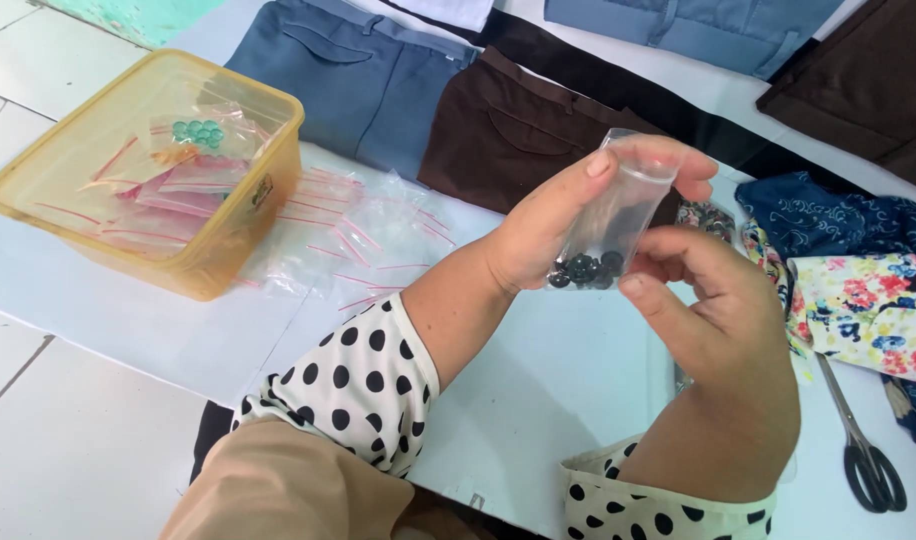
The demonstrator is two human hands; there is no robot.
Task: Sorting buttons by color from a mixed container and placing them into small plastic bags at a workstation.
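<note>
Centre: a small clear plastic zip bag [618, 215], rectangular and upright, held between the left hand [553, 225] at its upper edge and side and the right hand [723, 330] at its lower corner; a cluster of dark round buttons [586, 270] lies at its bottom. Left: a translucent yellow rectangular tub [218, 255] stands on the counter [128, 330], containing several clear bags with pink-red seal strips [168, 190]; one of these bags holds green round buttons [198, 130]. Just beside the tub, to its right, a loose pile of empty clear bags with pink-red strips [348, 240] lies flat on the counter. The tub carries a small sticker [263, 190] on its side wall.
</note>
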